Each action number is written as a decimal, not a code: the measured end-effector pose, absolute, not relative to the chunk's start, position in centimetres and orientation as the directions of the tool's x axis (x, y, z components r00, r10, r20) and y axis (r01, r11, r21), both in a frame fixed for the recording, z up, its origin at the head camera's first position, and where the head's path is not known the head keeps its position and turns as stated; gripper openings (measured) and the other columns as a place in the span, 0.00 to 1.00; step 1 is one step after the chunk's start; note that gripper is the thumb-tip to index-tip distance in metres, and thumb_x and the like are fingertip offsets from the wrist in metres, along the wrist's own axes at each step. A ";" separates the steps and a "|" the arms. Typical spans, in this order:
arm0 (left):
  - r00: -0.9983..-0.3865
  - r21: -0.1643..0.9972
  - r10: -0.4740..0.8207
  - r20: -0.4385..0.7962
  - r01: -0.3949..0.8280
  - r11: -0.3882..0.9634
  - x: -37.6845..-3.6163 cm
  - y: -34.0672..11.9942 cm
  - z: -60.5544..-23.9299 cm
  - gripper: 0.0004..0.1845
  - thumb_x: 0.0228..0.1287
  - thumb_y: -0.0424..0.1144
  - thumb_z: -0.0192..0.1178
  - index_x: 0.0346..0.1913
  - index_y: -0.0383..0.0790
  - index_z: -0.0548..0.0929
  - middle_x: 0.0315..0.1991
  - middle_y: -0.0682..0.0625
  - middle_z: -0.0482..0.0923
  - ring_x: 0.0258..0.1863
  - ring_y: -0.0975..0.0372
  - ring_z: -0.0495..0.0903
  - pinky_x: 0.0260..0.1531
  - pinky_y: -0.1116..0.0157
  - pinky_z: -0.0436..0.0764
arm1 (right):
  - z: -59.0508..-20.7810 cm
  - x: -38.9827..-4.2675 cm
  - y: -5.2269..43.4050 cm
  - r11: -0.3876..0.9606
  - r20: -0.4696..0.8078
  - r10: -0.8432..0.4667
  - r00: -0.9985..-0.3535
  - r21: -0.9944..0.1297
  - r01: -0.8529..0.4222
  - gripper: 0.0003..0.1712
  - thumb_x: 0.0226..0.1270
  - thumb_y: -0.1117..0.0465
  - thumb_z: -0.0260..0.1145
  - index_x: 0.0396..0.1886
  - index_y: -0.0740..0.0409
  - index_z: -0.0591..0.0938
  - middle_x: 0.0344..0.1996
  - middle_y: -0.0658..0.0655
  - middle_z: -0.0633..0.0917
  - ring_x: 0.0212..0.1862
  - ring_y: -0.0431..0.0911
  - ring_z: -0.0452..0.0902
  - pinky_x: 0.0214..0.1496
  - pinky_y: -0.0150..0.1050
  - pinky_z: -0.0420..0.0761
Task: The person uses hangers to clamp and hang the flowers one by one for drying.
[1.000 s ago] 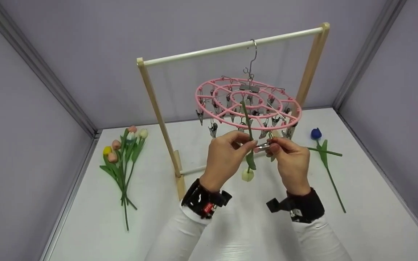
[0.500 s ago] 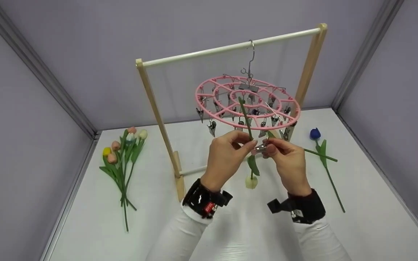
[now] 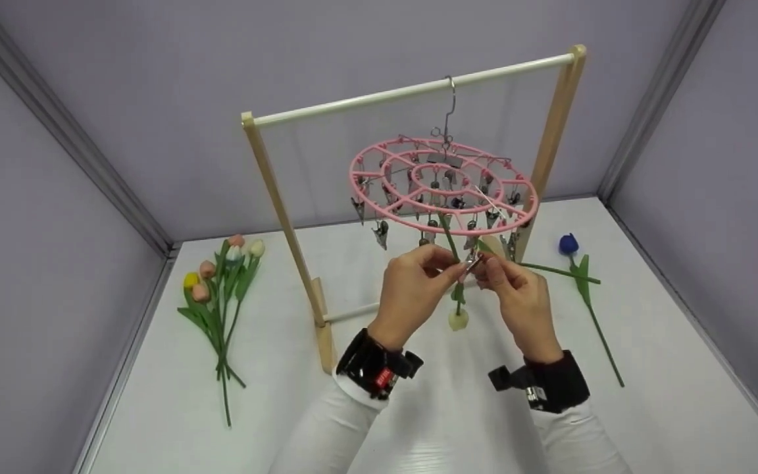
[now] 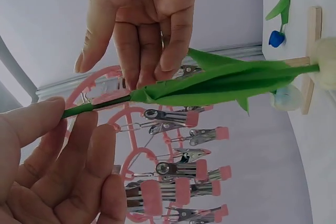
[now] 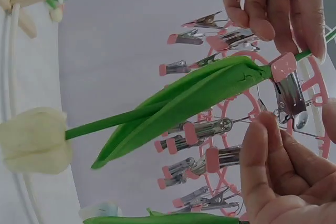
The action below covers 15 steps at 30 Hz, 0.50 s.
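The left hand [image 3: 412, 289] pinches the tulip [image 3: 458, 318] stem, bloom hanging down at 6 o'clock under the hanger [image 3: 443, 191]. The right hand [image 3: 517, 296] squeezes a clip [image 3: 472, 263] there; next, judging by this, seat the stem in it.

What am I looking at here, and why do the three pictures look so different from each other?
No machine here: a person works with two bare hands. The wide picture comes from a camera on the head, looking down; the two close-ups come from cameras strapped to each wrist.

On the white table stands a wooden rack. From its bar hangs a round pink clip hanger with many small metal clips.

The left hand pinches the green stem of a white tulip, which hangs flower down. The right hand is at a pink-tipped clip that sits at the stem; the right wrist view shows this best.

A bunch of tulips lies on the left, a single blue tulip on the right.
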<state>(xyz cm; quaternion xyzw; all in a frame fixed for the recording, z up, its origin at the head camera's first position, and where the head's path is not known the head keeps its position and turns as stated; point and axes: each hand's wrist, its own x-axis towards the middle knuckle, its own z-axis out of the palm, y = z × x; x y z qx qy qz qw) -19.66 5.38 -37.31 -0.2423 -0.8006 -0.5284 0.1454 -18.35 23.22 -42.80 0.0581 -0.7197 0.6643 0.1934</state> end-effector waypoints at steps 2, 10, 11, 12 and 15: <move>-0.838 0.772 0.229 0.495 0.545 0.327 -19.8 5.5 -37.6 0.08 0.61 0.42 0.71 0.35 0.41 0.87 0.30 0.56 0.86 0.29 0.71 0.82 0.32 0.72 0.80 | -43.1 -18.4 23.2 0.202 0.362 0.189 -0.913 -0.924 -0.325 0.20 0.77 0.54 0.59 0.54 0.66 0.84 0.39 0.60 0.88 0.43 0.48 0.83 0.47 0.37 0.81; -0.833 0.759 0.228 0.505 0.554 0.342 -20.0 6.0 -38.4 0.08 0.61 0.44 0.71 0.35 0.42 0.87 0.32 0.56 0.86 0.30 0.70 0.81 0.34 0.72 0.79 | -44.1 -18.2 23.1 0.371 0.337 0.237 -0.911 -0.898 -0.236 0.21 0.76 0.48 0.59 0.52 0.60 0.86 0.46 0.56 0.87 0.50 0.44 0.80 0.49 0.36 0.77; -0.832 0.758 0.230 0.504 0.554 0.343 -20.0 6.0 -38.4 0.08 0.62 0.44 0.70 0.35 0.42 0.87 0.32 0.56 0.86 0.30 0.70 0.81 0.34 0.72 0.79 | -44.2 -18.2 23.1 0.369 0.346 0.241 -0.907 -0.897 -0.244 0.20 0.76 0.50 0.60 0.51 0.61 0.86 0.41 0.56 0.87 0.46 0.44 0.81 0.45 0.35 0.77; -0.832 0.758 0.231 0.504 0.554 0.344 -20.0 6.1 -38.5 0.08 0.62 0.44 0.70 0.35 0.42 0.87 0.32 0.56 0.86 0.30 0.70 0.81 0.34 0.72 0.79 | -44.3 -18.3 23.1 0.367 0.356 0.246 -0.902 -0.895 -0.253 0.19 0.76 0.51 0.61 0.50 0.61 0.87 0.36 0.57 0.86 0.40 0.45 0.80 0.40 0.34 0.76; -0.828 0.753 0.234 0.511 0.561 0.344 -20.0 6.1 -38.8 0.08 0.62 0.44 0.70 0.35 0.43 0.87 0.32 0.56 0.86 0.30 0.70 0.81 0.34 0.72 0.79 | -44.7 -18.4 23.1 0.356 0.377 0.251 -0.892 -0.893 -0.277 0.16 0.75 0.54 0.61 0.47 0.60 0.88 0.28 0.56 0.81 0.30 0.45 0.73 0.30 0.33 0.70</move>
